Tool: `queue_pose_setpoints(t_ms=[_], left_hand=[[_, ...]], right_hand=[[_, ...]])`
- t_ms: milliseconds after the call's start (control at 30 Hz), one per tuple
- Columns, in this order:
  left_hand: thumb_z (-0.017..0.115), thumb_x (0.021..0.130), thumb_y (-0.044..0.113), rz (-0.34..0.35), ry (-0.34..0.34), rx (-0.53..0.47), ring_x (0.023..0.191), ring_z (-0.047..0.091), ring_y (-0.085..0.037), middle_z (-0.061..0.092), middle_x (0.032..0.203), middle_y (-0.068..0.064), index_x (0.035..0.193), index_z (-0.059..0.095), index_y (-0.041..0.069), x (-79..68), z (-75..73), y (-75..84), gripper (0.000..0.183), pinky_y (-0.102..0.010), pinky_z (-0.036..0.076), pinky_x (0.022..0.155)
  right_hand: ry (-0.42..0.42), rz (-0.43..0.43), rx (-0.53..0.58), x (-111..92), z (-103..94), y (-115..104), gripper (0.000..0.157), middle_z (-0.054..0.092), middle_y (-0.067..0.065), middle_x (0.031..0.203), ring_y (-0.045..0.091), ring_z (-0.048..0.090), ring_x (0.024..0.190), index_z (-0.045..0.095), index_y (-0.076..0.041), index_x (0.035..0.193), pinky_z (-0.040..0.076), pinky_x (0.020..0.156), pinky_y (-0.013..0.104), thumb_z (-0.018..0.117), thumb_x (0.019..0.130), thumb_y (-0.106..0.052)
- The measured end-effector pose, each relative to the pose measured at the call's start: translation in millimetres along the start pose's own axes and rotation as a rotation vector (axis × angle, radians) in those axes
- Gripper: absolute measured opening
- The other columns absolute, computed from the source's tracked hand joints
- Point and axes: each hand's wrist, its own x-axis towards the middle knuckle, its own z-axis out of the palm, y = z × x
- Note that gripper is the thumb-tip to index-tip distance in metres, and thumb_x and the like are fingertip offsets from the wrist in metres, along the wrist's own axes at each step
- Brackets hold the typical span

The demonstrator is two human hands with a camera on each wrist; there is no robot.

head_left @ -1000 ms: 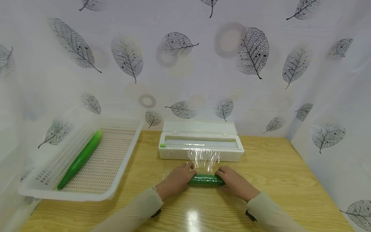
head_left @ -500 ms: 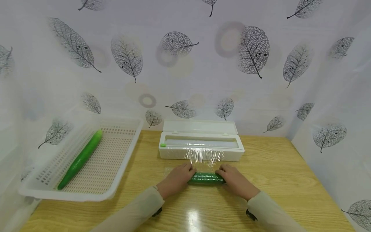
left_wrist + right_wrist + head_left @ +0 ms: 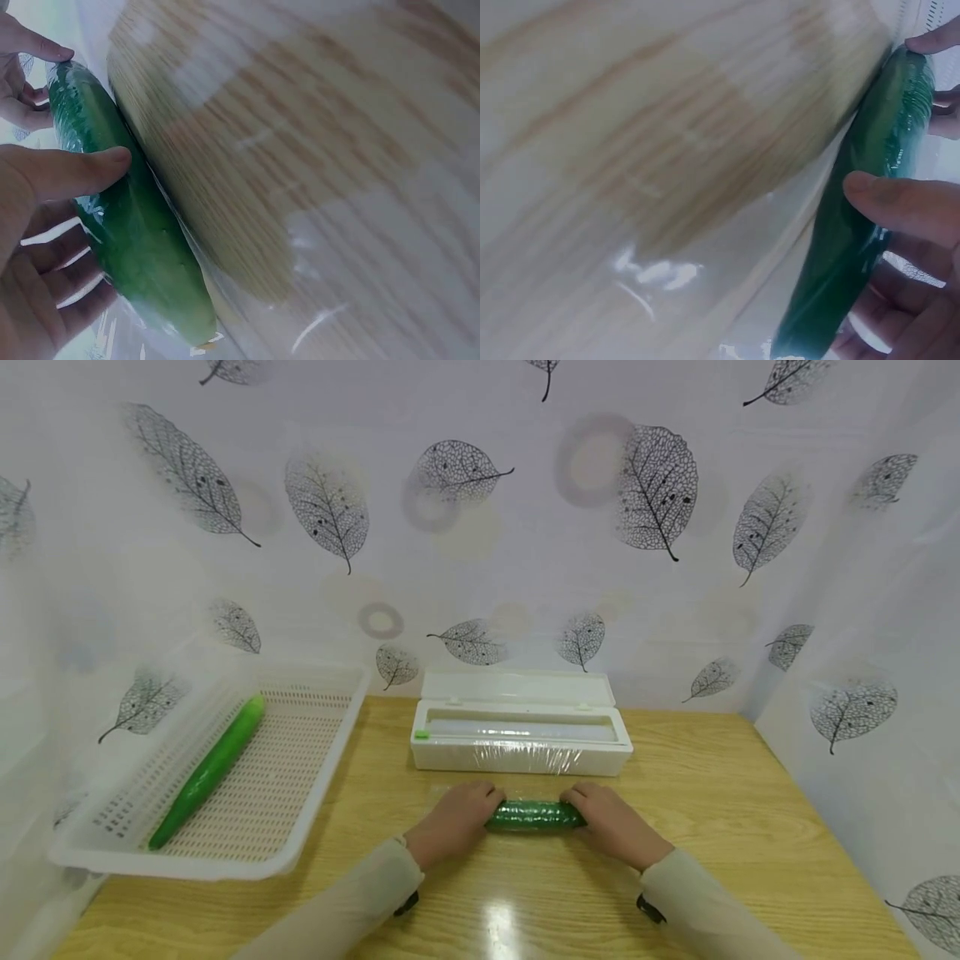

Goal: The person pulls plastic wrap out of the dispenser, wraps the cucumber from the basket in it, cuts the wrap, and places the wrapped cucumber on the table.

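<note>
A green cucumber wrapped in clear, shiny film lies crosswise in front of the white cling film box. My left hand grips its left part; in the left wrist view the thumb lies on the near side and the fingers reach round the far side. The right part is held by my right hand, its thumb pressed on the skin in the right wrist view. Cling film with bright creases stretches from the box to the cucumber. The wrist views show wrap around the cucumber's ends.
The box's lid stands raised at the back, with a green slider at the left of its front edge. A white perforated basket on the left holds another cucumber. A leaf-patterned curtain hangs behind the wooden table.
Both hands have rolled the cucumber a little away from the person, toward the box. The stretch of film between cucumber and box has become shorter.
</note>
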Motion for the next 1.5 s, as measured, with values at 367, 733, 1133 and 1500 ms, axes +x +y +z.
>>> queue_pose_setpoints(t_ms=[367,733,1133,1500], left_hand=[[0.071,0.081,0.041,-0.037,-0.079,0.066,0.099,0.056,-0.015,0.058,0.107,-0.001,0.125,0.053,0.013,10.0,-0.2,4.7,0.055,-0.029,0.05,0.091],[0.075,0.077,0.037,-0.063,-0.09,-0.049,0.102,0.048,-0.015,0.051,0.113,-0.003,0.127,0.052,0.025,15.2,8.2,4.1,0.056,-0.027,0.051,0.083],[0.076,0.077,0.027,-0.048,-0.105,-0.032,0.109,0.052,-0.015,0.057,0.117,0.001,0.127,0.054,0.019,17.9,5.9,4.6,0.055,-0.03,0.047,0.097],[0.076,0.077,0.024,-0.1,-0.081,-0.129,0.097,0.059,-0.013,0.065,0.106,0.003,0.114,0.057,0.014,18.8,4.1,0.6,0.042,-0.029,0.05,0.086]], right_hand=[[-0.031,0.029,0.017,3,-4.6,-1,0.038,0.061,0.007,0.094,0.02,0.06,0.085,0.062,-0.002,0.1,0.055,0.073,0.033,0.082,0.068,-0.008],[-0.01,0.009,0.004,2,-0.7,1,0.037,0.053,0.006,0.095,0.015,0.052,0.084,0.064,-0.003,0.101,0.052,0.071,0.031,0.081,0.068,-0.004],[-0.046,0.032,-0.007,0,-3.5,7,0.047,0.061,0.011,0.106,0.026,0.058,0.099,0.061,0.0,0.114,0.051,0.086,0.042,0.078,0.07,0.0],[-0.169,0.147,0.216,0,-13.4,20,0.04,0.063,0.006,0.109,0.022,0.061,0.102,0.059,-0.005,0.111,0.052,0.088,0.041,0.077,0.075,-0.008]])
